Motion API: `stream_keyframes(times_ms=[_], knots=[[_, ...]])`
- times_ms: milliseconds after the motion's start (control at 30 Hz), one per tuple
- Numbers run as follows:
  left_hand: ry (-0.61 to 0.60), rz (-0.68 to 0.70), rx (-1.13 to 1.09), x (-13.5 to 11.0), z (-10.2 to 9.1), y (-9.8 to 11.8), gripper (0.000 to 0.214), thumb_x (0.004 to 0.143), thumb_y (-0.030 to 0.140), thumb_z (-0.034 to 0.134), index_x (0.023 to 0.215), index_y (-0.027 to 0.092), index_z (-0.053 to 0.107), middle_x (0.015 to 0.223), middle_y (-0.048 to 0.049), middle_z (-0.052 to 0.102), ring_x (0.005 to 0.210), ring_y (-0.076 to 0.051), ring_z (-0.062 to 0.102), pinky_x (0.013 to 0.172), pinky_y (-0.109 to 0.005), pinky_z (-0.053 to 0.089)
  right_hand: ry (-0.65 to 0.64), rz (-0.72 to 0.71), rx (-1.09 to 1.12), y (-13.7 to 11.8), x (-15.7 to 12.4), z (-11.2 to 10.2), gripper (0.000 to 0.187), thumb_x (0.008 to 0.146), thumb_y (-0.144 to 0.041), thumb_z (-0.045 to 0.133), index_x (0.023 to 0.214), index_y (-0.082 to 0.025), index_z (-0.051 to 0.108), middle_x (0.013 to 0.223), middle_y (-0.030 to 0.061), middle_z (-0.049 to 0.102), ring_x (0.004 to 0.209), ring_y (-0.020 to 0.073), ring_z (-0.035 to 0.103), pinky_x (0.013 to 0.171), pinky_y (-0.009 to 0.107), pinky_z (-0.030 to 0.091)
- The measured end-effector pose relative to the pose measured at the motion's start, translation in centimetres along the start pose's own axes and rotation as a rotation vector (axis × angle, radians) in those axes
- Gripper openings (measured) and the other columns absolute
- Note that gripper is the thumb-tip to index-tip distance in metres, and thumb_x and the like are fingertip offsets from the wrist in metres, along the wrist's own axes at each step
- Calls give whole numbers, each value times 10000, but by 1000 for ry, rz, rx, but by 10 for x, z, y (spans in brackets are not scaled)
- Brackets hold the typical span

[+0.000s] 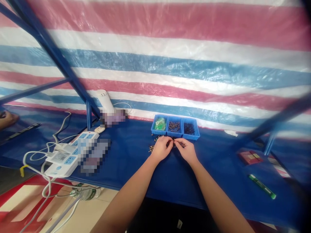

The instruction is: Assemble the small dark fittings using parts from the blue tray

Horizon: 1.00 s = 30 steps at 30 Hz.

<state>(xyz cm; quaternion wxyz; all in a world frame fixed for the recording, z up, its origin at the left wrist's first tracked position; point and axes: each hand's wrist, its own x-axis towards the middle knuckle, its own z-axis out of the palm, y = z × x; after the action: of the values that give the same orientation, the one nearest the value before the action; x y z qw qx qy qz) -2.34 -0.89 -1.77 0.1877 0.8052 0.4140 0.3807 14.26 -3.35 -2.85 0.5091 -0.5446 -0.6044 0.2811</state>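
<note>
My left hand (161,149) and my right hand (187,150) meet over the blue table, thumbs and fingers pinched together. A tiny dark piece seems to be between the fingertips, too small to name. Just beyond them, a row of three joined blue bins (174,135) holds small parts. Green and clear pieces (160,124) fill the left one, brass-and-dark pieces (174,126) the middle, and black pieces (189,128) the right. Beside my left hand lies a loose heap of small brass-and-dark parts (151,148), partly hidden by that hand.
To the left, a white power strip (63,166) with plugs and tangled cables lies near the table edge. A white device (105,101) stands behind it. At right are a red box (250,157) and a green packet (262,186). Another person's hand (8,119) shows far left.
</note>
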Motion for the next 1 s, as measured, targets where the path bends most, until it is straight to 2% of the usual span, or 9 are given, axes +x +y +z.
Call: stream_keyframes(times_ms=[100,367,567,833,1000], knots=[[11,2,-47,0,-2,1,149,922,269,496,978,213,622,893,-32,675,855,-186,592,844,-343,453,-20,-18,0,-3,0,0,249,857,-419,591,900,-200,701,903,62,732,774,209,677,690,320,533],[-13,-35,-65,2,-2,2,235,959,291,424,839,201,605,803,-26,645,787,-171,581,774,-315,455,-55,-29,-11,-6,0,1,210,857,-370,586,924,-208,702,926,53,728,769,200,667,664,308,520],[6,-72,-97,2,-2,2,175,946,308,465,941,214,613,879,-25,662,822,-168,592,767,-301,461,-29,-18,-23,-6,-1,1,226,851,-385,582,890,-206,715,902,55,733,723,195,657,639,309,521],[-7,-86,-79,2,-1,0,265,963,348,428,847,201,615,804,-29,646,785,-167,588,729,-293,461,-43,-13,-35,-5,-2,1,235,834,-387,601,923,-207,723,911,53,736,666,179,637,585,296,506],[6,-98,-145,2,-1,2,179,934,327,487,947,213,626,879,-24,667,801,-162,601,761,-297,480,19,-3,-45,-5,-1,1,257,833,-408,600,908,-202,734,904,61,740,684,192,641,642,324,528]])
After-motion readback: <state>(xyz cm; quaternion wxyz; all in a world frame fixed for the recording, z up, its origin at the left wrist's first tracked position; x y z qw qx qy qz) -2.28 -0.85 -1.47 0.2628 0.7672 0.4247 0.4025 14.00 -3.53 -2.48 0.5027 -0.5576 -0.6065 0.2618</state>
